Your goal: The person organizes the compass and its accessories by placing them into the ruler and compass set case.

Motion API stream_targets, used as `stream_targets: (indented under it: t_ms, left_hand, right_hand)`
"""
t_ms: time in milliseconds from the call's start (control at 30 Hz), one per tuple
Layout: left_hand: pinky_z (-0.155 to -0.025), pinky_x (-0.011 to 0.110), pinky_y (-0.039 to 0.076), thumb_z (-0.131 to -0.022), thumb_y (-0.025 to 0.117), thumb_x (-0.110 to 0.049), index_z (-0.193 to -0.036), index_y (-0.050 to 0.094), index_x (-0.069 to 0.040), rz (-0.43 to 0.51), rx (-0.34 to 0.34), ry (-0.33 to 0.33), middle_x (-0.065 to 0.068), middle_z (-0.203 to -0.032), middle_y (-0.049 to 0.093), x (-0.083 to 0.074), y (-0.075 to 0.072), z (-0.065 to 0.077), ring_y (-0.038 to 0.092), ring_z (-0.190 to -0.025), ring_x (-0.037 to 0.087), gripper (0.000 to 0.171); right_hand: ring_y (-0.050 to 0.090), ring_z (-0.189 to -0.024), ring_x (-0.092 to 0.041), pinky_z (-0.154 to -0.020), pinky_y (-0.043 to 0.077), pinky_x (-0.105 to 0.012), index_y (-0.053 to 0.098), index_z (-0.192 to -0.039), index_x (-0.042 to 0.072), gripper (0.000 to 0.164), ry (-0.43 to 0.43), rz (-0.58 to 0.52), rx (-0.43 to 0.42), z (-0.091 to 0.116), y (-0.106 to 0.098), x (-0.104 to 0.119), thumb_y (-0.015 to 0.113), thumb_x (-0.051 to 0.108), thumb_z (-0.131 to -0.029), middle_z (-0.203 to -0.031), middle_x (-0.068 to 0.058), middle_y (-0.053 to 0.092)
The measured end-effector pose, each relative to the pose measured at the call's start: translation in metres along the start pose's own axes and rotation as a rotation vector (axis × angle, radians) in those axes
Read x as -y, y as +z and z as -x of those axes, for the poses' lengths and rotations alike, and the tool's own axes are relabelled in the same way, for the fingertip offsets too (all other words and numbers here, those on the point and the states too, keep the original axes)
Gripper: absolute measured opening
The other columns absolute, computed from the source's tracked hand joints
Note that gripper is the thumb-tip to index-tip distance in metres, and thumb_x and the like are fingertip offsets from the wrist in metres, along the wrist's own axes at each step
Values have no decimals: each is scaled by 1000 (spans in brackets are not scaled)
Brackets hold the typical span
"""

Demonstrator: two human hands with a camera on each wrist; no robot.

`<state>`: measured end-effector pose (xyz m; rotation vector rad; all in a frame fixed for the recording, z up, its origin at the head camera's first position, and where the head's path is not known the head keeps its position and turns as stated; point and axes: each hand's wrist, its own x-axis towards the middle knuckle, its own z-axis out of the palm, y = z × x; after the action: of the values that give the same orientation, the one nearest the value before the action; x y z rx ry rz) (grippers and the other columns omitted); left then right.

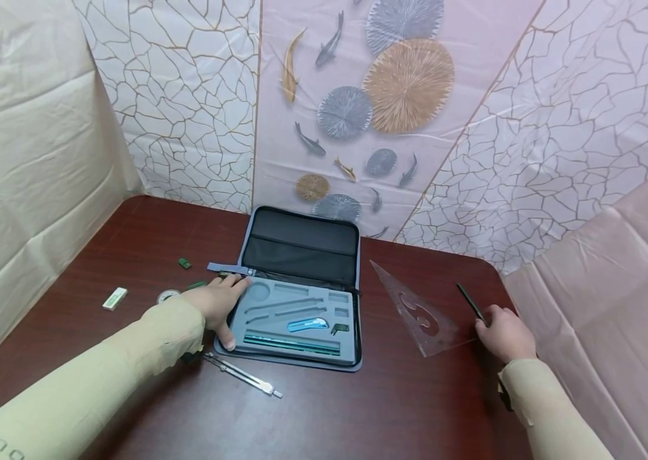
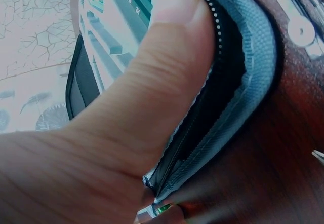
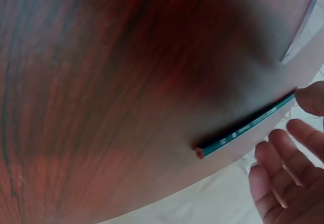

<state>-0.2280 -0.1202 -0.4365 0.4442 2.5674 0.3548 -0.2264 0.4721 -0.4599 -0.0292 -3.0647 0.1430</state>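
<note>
A blue zip case (image 1: pixel 359 255) lies unfolded with a grey moulded tray (image 1: pixel 278 312) in its lower half. My left hand (image 1: pixel 223 303) spans the tray's left side, fingers spread at the top and thumb (image 2: pixel 179 46) on the lower left corner by the zip. In the tray sit dark green pencils (image 1: pixel 292 344), a light-blue round-ended piece (image 1: pixel 308 324) and a small dark green piece (image 1: pixel 339 328). Near the table's right edge, my right hand (image 1: pixel 507 333) is over a dark green pencil (image 3: pixel 248 125). Its thumb tip overlaps the pencil; the other fingers are loosely extended, apart from it.
A clear set square (image 1: pixel 421 313) lies between the case and my right hand. A metal compass (image 1: pixel 243 375) is in front of the case. To the left are a white eraser (image 1: pixel 114 298), a small green piece (image 1: pixel 184 262) and a round white piece (image 1: pixel 167 296). Patterned cloth (image 1: pixel 197 115) hangs behind.
</note>
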Motion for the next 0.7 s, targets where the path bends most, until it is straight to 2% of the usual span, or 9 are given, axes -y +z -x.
stream_targets:
  t_ms: [200, 333, 533, 700]
  left_hand:
    - [-101, 61, 32, -54, 92, -47, -154, 17, -10, 4, -1, 6, 22, -156, 14, 0, 0, 0, 17, -140, 46, 131]
    - [-101, 61, 31, -54, 92, -46, -154, 17, -10, 12, -3, 11, 23, -156, 14, 1, 0, -1, 16, -140, 46, 131]
    - [-100, 61, 32, -53, 92, -48, -154, 17, -10, 6, -7, 10, 22, -156, 15, 2, 2, -3, 17, -140, 45, 132]
    - [-100, 62, 32, -53, 92, -48, -154, 17, -11, 2, -7, 4, 22, -156, 16, 2, 1, -3, 18, -140, 45, 132]
  right_hand:
    - [59, -81, -42, -64, 45, -54, 59, -106, -8, 37, 16, 12, 42, 3, 2, -8, 60, 25, -90, -89, -24, 61]
    - [59, -82, -42, -65, 45, -54, 60, -104, -6, 32, 15, 19, 63, 4, 3, -10, 59, 23, -91, -88, -23, 61]
    - [59, -82, -45, -67, 45, -57, 60, -96, -3, 17, -8, 14, 35, 4, 5, -13, 56, 11, -89, -83, -21, 61]
    - [58, -82, -45, -66, 45, -56, 61, -96, -2, 16, -4, 9, 46, 5, 4, -10, 52, 5, -85, -85, -21, 60]
